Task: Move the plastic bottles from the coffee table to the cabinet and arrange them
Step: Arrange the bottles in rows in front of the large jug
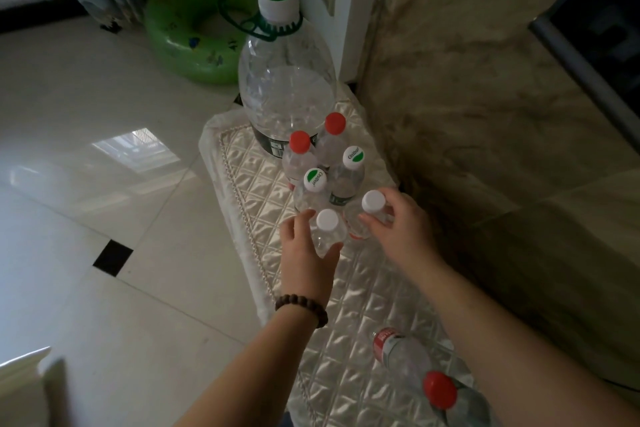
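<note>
On the cabinet top, covered by a quilted satin cloth (277, 184), stands a big clear jug (285, 80) with a white and green cap. In front of it stand two red-capped bottles (300, 144), two green-and-white-capped bottles (353, 159) and two white-capped bottles. My left hand (304, 250) grips the nearer white-capped bottle (327, 224). My right hand (398, 218) holds the other white-capped bottle (372, 203) by its neck. Both stand upright on the cloth. Two more red-capped bottles (440, 388) lie near the bottom edge, under my right forearm.
A marbled wall (485, 114) runs close along the cabinet's right side, with a dark framed screen (595, 28) on it. A green swim ring (194, 31) lies on the glossy tiled floor (86, 149) beyond the cabinet, by a curtain.
</note>
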Demonstrator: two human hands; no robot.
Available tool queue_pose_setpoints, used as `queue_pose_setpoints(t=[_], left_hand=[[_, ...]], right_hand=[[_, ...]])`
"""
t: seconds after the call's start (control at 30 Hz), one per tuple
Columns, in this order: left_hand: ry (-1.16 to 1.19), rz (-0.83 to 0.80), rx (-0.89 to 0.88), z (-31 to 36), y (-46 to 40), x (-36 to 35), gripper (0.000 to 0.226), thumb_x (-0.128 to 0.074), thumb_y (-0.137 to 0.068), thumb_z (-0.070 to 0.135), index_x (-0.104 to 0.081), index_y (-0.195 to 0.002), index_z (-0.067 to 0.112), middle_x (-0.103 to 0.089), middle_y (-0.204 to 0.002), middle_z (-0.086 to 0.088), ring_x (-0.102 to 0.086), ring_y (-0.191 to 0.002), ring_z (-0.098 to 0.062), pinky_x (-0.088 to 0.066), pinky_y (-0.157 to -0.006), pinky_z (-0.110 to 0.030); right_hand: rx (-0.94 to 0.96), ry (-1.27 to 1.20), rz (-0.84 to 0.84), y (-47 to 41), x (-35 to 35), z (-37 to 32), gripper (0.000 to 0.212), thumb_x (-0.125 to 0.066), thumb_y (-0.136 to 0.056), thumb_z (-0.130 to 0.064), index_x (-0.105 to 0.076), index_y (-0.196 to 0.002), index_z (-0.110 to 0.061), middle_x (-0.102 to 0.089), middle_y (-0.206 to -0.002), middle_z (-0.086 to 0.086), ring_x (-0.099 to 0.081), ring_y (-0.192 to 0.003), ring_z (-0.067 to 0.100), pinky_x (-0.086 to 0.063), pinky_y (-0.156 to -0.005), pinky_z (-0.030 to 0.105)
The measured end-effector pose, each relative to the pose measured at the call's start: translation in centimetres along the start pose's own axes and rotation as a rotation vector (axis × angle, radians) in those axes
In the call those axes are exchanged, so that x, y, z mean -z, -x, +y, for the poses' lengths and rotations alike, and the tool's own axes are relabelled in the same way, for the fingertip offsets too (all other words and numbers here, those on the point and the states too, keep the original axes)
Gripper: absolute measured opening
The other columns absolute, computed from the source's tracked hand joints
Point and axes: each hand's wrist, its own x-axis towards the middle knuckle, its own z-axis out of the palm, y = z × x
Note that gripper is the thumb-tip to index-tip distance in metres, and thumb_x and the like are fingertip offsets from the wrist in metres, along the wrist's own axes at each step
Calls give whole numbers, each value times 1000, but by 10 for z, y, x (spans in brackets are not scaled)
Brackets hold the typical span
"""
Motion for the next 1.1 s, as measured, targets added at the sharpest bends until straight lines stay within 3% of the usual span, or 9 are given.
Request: queue_pose_setpoints(t=[0.3,0.5,0.63,0.7,0.8,0.93,1.03,1.1], left_hand=[[7,47,4,2,-2,-2,61,-78,-74,17,-46,-125,19,-45,-128,2,-50,-111,-14,-52,-92,-37],[-101,-8,-21,2,5,5,73,-77,-75,30,-38,-135,19,-41,-138,1,-43,-126,-16,-36,-95,-20],[-135,-39,-42,3,13,14,85,-74,-77,37,-27,-145,21,-32,-150,0,-31,-138,-17,-34,-110,-36],[-133,-63,-62,6,21,21,83,-71,-81,36,-23,-147,22,-29,-152,0,-26,-140,-16,-30,-113,-37],[-130,-93,-150,10,43,32,71,-67,-86,28,-30,-145,18,-34,-150,-4,-30,-138,-18,-31,-113,-40],[-148,-119,-232,13,79,48,56,-63,-86,20,-41,-137,18,-40,-144,-2,-36,-133,-18,-37,-109,-45],[-127,-228,-291,18,104,55,59,-63,-82,16,-41,-137,19,-40,-142,-1,-36,-131,-16,-36,-109,-44],[-137,-374,-314,20,118,53,68,-62,-78,24,-35,-140,22,-33,-146,1,-31,-134,-16,-33,-111,-42]], right_hand=[[17,-12,-2,-7,-7,-5,30,-72,-82,-23,-57,-108,-21,-61,-111,2,-57,-103,19,-48,-81,31],[-22,-26,-54,-3,-3,-8,55,-72,-81,-28,-49,-131,-21,-56,-131,1,-49,-123,18,-43,-96,30],[-40,-37,-43,13,10,-7,68,-72,-81,-32,-40,-141,-24,-46,-144,0,-41,-133,18,-35,-99,26],[-63,-57,-32,23,19,-5,69,-71,-81,-33,-38,-142,-28,-44,-146,-1,-39,-134,17,-35,-101,27],[-138,-109,-17,47,33,-4,68,-69,-83,-32,-36,-143,-29,-44,-146,1,-42,-133,19,-39,-103,32],[-224,-131,29,91,59,-6,63,-65,-87,-30,-36,-143,-26,-42,-146,1,-40,-132,18,-34,-96,25],[-313,-86,92,132,80,8,61,-64,-86,-39,-39,-141,-28,-41,-147,2,-40,-133,20,-36,-102,32],[-378,-82,139,160,90,21,59,-63,-86,-43,-42,-139,-29,-41,-147,2,-39,-133,21,-37,-104,35]])
